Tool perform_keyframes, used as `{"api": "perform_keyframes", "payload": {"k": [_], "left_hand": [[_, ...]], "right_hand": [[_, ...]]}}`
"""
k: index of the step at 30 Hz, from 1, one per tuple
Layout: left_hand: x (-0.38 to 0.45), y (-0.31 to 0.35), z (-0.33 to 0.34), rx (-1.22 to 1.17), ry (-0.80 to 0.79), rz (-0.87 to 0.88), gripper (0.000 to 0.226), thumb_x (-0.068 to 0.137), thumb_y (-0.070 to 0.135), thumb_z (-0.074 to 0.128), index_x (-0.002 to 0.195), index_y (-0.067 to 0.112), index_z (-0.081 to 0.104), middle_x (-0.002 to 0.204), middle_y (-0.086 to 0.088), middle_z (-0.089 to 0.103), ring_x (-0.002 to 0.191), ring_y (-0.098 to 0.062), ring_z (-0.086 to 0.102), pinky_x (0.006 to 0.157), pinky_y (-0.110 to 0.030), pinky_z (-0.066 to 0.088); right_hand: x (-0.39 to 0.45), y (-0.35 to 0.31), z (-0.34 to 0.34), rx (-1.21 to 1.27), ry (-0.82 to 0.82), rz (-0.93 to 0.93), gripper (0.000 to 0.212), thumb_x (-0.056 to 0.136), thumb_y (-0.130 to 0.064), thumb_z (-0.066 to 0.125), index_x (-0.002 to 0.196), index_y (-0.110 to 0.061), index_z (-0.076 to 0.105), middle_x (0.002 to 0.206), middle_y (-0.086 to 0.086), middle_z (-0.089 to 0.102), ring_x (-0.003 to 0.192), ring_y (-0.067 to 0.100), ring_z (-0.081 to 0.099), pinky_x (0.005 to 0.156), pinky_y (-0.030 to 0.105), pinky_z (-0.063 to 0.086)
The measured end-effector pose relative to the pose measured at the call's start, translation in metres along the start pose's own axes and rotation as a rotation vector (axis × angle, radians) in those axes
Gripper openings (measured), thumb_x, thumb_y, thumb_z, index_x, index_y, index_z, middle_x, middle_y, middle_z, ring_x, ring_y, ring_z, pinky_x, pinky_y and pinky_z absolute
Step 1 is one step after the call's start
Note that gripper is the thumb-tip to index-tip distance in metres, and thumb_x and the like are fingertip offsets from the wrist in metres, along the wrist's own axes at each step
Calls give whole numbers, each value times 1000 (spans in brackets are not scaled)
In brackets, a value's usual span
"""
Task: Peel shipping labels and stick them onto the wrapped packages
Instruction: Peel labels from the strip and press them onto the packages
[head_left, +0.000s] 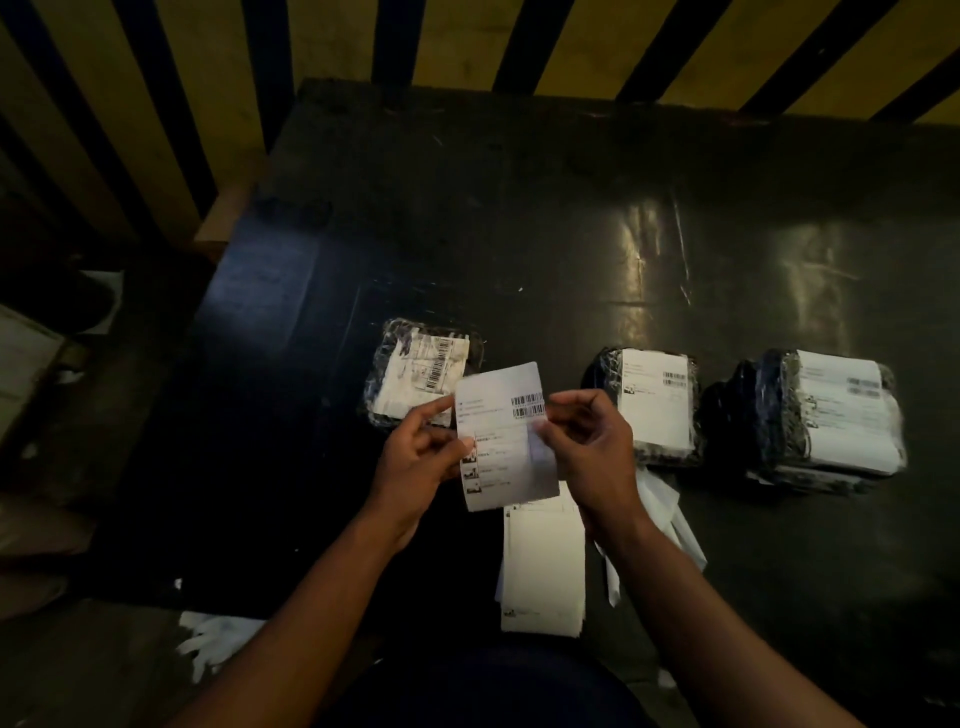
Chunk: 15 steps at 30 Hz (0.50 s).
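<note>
Both hands (506, 441) pinched the upright label (501, 436) by its sides, the seemingly unlabelled package (423, 371) lying just beyond the left hand (415, 462).

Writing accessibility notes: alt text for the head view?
Both hands, left hand and right hand, hold a shipping label above a dark table. Three wrapped packages carrying labels lie in a row beyond; a label stack sits nearer.
</note>
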<state>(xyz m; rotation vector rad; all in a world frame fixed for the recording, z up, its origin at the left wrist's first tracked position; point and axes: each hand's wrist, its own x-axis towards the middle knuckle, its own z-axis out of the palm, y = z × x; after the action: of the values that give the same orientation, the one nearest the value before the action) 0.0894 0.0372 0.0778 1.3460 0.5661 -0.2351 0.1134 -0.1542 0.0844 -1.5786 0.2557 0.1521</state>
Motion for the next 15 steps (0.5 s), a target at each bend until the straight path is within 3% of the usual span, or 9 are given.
{"api": "perform_keyframes", "payload": {"k": [4,7,10,15], "left_hand": [[11,4,-5,77,70,123,50,89,-3,73,131,21,59,97,-14,74,94,-21,76,76,-38,64],[19,8,-12,153,117,203,48,88,0,75,126,22,57,95,-9,74,91,-17,76,77,-38,65],[29,13,-24,272,149,274,44,88,4,76,122,26,57,98,-3,74,91,-13,75,75,-33,64],[51,23,-48,525,177,358,27,89,5,76,106,26,70,102,10,71,88,-4,70,72,-23,62]], "right_hand": [[7,3,12,-112,45,-87,24,86,-2,78,102,-14,64,103,-3,74,98,11,72,90,36,61],[14,8,21,-205,47,-121,23,88,-7,77,97,-22,63,100,-9,73,96,8,71,84,30,62],[21,13,33,-285,43,-161,19,88,-6,76,95,-22,69,94,-12,73,87,6,71,78,24,61],[39,20,60,-405,-5,-214,27,87,-7,78,111,-18,74,101,-10,72,87,1,68,77,16,58]]}}
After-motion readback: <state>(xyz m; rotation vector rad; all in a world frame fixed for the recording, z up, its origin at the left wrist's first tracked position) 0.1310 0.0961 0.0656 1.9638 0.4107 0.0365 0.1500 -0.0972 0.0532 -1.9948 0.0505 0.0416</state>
